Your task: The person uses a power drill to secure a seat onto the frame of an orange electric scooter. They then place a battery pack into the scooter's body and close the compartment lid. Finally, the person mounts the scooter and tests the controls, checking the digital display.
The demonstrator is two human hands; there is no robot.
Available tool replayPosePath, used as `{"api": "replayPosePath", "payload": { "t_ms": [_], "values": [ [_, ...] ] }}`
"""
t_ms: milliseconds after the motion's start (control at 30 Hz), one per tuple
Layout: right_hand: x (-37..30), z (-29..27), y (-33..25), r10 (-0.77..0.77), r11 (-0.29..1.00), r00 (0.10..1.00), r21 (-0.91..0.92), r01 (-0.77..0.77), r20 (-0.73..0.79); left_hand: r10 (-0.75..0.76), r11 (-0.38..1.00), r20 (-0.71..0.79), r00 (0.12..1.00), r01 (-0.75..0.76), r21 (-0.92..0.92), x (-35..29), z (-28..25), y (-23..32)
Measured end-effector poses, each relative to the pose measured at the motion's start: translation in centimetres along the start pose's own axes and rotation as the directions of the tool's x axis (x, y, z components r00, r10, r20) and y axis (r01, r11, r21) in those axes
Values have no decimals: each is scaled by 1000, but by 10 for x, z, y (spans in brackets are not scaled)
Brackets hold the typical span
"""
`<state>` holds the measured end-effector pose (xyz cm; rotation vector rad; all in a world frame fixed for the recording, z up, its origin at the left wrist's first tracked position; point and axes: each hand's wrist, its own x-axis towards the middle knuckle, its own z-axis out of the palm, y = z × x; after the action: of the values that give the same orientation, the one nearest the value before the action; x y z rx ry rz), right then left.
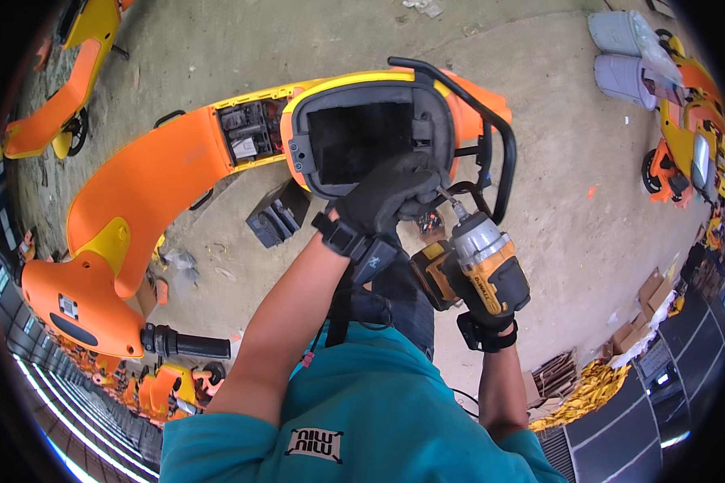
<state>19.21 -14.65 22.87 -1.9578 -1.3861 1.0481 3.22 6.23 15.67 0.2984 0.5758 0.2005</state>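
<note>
My right hand, in a dark glove, grips a yellow and black cordless impact driver with a silver nose. A thin bit sticks out of the nose and points up and left. My left hand, in a dark grey glove, is closed, with its fingertips close to the bit's end; what it pinches is hidden. Both hands are at the near side of an orange and yellow electric scooter. Its black-rimmed storage compartment lies open just beyond my left hand.
A black rail curves round the scooter's right end. A black box-shaped battery stands on the concrete floor. The handlebar grip juts out at left. Other scooters, pale buckets and cardboard stand around.
</note>
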Motion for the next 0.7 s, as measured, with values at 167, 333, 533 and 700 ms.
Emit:
{"api": "replayPosePath", "payload": {
  "t_ms": [167,333,533,700],
  "values": [
    [-10,-42,-39,-170,878,984,-447,171,42,51,947,20,998,-55,317,-37,40,20],
    [-53,-68,-44,-205,926,957,-276,257,203,87,879,36,996,-93,467,-86,95,26],
    [-81,-97,-75,-360,754,867,-440,488,345,218,727,8,976,-168,666,-133,140,6],
    [-115,-101,-66,-251,934,937,-192,300,243,226,726,82,971,-224,650,-169,174,-15]
  ]
}}
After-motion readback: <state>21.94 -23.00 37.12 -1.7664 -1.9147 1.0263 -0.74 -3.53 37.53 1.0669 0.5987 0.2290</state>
